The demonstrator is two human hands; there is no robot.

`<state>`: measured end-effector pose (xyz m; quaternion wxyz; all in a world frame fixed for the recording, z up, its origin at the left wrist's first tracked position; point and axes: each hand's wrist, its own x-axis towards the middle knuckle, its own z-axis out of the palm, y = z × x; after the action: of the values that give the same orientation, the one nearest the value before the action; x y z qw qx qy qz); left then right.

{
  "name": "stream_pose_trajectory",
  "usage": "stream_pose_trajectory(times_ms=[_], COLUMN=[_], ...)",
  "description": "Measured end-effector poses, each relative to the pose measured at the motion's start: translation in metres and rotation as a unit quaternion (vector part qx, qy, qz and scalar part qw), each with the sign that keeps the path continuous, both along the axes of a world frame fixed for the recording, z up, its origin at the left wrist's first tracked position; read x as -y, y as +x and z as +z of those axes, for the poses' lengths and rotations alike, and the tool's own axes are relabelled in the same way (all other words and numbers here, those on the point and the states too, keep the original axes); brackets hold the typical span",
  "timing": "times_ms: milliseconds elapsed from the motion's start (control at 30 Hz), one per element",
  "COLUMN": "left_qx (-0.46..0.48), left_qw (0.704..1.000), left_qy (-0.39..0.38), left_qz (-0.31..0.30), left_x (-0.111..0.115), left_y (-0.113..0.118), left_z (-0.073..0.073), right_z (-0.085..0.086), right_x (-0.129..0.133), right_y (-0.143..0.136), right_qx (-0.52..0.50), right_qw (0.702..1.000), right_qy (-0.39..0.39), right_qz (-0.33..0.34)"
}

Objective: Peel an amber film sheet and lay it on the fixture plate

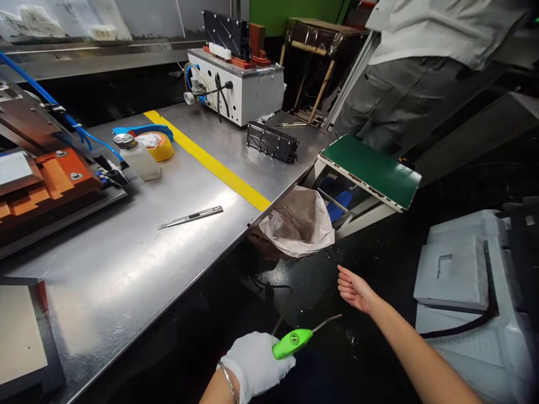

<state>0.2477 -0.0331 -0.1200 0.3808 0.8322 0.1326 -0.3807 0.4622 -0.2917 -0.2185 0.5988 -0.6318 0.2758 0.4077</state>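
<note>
Gloved left hand (256,365) grips a green-handled tool (292,343), below the table (138,252) edge.
Right hand (353,289) hangs bare, fingers loosely apart, holding nothing (near the bag (298,221)). The thin metal tip points toward the bare wrist; a careless swing could poke it.

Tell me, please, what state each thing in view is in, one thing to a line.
left hand: gloved, shut on the green-handled tool.
right hand: bare, open, holding nothing.
utility knife: lying flat on the steel table, untouched.
plastic bag: open at the table's edge.
yellow tape roll: lying flat.
white bottle: upright, capped.
black plate: lying flat on the table.
</note>
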Motion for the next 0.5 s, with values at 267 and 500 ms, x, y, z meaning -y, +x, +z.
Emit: stream_pose_trajectory(times_ms=[267,500], left_qx=[-0.019,0.019], left_qw=[0.999,0.997], left_qy=[-0.005,-0.056], left_qz=[0.043,0.057], left_x=[-0.005,-0.008], left_y=[0.012,0.052], left_z=[-0.014,-0.014], right_z=[-0.01,0.03], right_x=[-0.027,-0.071], right_y=[-0.023,-0.101], right_qx=[-0.061,0.019], right_qw=[0.997,0.992], right_qy=[0.029,0.118], right_qz=[-0.021,-0.037])
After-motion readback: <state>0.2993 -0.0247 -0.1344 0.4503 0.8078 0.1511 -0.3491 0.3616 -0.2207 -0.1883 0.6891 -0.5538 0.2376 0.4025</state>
